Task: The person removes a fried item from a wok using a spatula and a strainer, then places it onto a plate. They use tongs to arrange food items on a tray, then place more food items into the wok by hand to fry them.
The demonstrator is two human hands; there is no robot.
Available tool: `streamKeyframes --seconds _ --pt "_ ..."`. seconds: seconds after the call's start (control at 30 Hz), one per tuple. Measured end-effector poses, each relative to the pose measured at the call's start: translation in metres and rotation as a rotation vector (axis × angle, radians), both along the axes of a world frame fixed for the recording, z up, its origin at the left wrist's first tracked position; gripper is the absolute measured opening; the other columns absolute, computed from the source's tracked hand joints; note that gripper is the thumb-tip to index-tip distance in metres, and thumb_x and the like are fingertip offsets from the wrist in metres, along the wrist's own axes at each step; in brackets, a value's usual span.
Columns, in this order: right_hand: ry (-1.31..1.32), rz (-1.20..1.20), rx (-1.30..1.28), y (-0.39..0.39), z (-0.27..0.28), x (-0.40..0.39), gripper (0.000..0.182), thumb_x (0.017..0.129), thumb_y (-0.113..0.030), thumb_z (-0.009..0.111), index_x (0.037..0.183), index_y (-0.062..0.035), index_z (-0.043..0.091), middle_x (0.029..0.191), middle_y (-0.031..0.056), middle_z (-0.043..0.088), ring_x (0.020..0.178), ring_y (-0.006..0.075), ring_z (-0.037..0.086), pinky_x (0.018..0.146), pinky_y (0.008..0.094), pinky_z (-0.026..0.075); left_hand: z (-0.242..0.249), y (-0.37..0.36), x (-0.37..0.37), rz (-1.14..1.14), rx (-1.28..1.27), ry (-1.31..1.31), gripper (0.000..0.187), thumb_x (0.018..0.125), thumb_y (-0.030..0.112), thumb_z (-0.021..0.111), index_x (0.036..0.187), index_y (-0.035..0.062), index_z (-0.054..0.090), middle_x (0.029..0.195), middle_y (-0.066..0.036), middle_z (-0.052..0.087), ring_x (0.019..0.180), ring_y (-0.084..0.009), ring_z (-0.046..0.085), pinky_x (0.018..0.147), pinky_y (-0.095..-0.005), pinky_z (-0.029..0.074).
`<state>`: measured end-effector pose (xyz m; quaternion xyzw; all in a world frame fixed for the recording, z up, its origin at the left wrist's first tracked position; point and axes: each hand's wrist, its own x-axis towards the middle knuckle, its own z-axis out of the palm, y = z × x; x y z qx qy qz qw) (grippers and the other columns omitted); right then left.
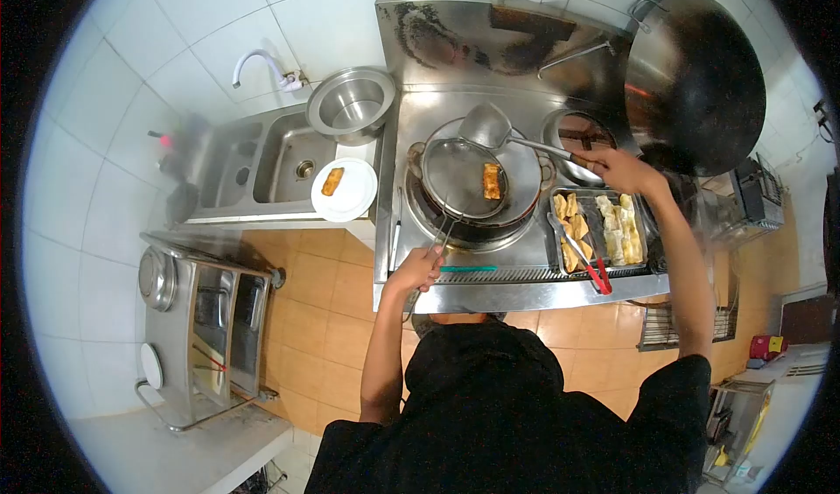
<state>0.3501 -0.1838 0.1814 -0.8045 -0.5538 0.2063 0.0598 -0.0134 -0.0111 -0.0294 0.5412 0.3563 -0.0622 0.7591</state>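
My left hand (416,271) is closed on the handle of a round mesh strainer (457,175), held over the wok (525,175) on the stove. One browned, fried piece (492,181) lies at the strainer's right side. My right hand (617,170) grips the handle of a metal ladle (486,126), whose bowl is above the wok's back edge, up and left of the hand. Below that hand, a metal tray (599,265) holds several pale rolls (619,230) and folded pieces (570,231), with red-handled tongs (598,277) lying across it.
Left of the stove are a white plate (357,203) with one browned piece, a steel pot (352,100) and a sink (284,166). A lidded pot (577,137) sits behind the tray. A large dark wok (696,83) leans at the back right. A cart (188,319) stands lower left.
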Motion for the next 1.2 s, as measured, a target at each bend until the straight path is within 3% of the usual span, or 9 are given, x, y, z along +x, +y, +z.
streamKeyframes --seconds 0.17,0.23,0.33,0.4,0.63,0.77,0.93,1.13,1.2 --pt "0.013 -0.205 0.129 -0.045 -0.022 -0.035 0.038 0.094 -0.017 0.050 0.132 -0.0130 0.054 0.116 0.0183 0.063 0.105 0.0367 0.061 0.090 0.0413 0.048 -0.003 -0.011 -0.013 0.110 -0.163 -0.098 0.042 0.099 0.048 0.045 0.082 0.0096 0.047 0.054 0.005 0.033 0.039 -0.0054 0.028 0.036 -0.0240 0.020" --pt "-0.133 -0.236 0.206 -0.062 -0.044 -0.053 0.043 0.092 -0.013 0.053 0.135 -0.0193 0.053 0.087 0.0255 0.063 0.075 0.0409 0.062 0.071 0.0448 0.048 0.012 -0.020 -0.010 0.147 -0.165 -0.088 0.041 0.101 0.044 0.043 0.081 0.0087 0.047 0.055 0.004 0.032 0.040 -0.0055 0.025 0.036 -0.0245 0.018" --pt "-0.188 -0.355 0.171 -0.070 -0.052 -0.085 0.045 0.090 -0.010 0.054 0.134 -0.0200 0.054 0.081 0.0257 0.062 0.069 0.0403 0.062 0.065 0.0468 0.048 0.010 -0.029 -0.002 0.190 -0.153 -0.098 0.041 0.101 0.044 0.042 0.081 0.0082 0.047 0.055 0.004 0.033 0.039 -0.0059 0.025 0.036 -0.0249 0.019" --pt "-0.191 -0.446 0.290 -0.075 -0.079 -0.092 0.043 0.090 -0.014 0.055 0.133 -0.0216 0.055 0.068 0.0253 0.060 0.063 0.0403 0.061 0.061 0.0489 0.049 0.018 -0.037 0.001 0.243 -0.130 -0.123 0.041 0.101 0.044 0.042 0.081 0.0078 0.047 0.055 0.004 0.033 0.039 -0.0061 0.025 0.036 -0.0251 0.020" --pt "-0.249 -0.483 0.331 -0.063 -0.114 -0.136 0.045 0.088 -0.010 0.058 0.132 -0.0194 0.056 0.072 0.0226 0.063 0.062 0.0394 0.062 0.060 0.0493 0.050 0.007 -0.048 0.008 0.250 -0.104 -0.131 0.041 0.101 0.045 0.042 0.082 0.0100 0.047 0.056 0.005 0.031 0.042 -0.0059 0.027 0.037 -0.0243 0.021" --pt "-0.075 -0.459 0.433 -0.059 -0.143 -0.148 0.045 0.087 -0.009 0.058 0.132 -0.0188 0.056 0.072 0.0233 0.062 0.066 0.0399 0.063 0.063 0.0474 0.050 0.007 -0.048 0.011 0.233 -0.132 -0.149 0.040 0.101 0.045 0.042 0.081 0.0100 0.047 0.056 0.004 0.031 0.041 -0.0061 0.026 0.037 -0.0249 0.021" --pt "-0.015 -0.456 0.430 -0.055 -0.125 -0.156 0.046 0.087 -0.007 0.058 0.132 -0.0162 0.056 0.072 0.0238 0.062 0.067 0.0394 0.062 0.062 0.0468 0.049 0.010 -0.047 0.011 0.222 -0.153 -0.128 0.040 0.100 0.047 0.043 0.080 0.0122 0.046 0.056 0.005 0.031 0.042 -0.0052 0.026 0.038 -0.0236 0.019" --pt "-0.171 -0.511 0.494 -0.060 -0.125 -0.164 0.049 0.085 -0.004 0.058 0.133 -0.0145 0.055 0.076 0.0237 0.063 0.067 0.0395 0.061 0.063 0.0478 0.048 0.011 -0.042 0.010 0.241 -0.163 -0.138 0.041 0.100 0.049 0.043 0.082 0.0122 0.046 0.057 0.005 0.030 0.041 -0.0049 0.024 0.038 -0.0240 0.018" --pt "-0.031 -0.556 0.375 -0.057 -0.127 -0.178 0.047 0.086 0.000 0.057 0.132 -0.0096 0.055 0.096 0.0260 0.065 0.080 0.0402 0.063 0.070 0.0415 0.049 0.013 -0.044 0.011 0.240 -0.146 -0.145 0.042 0.100 0.048 0.042 0.080 0.0110 0.045 0.055 0.004 0.032 0.042 -0.0060 0.028 0.038 -0.0242 0.023"
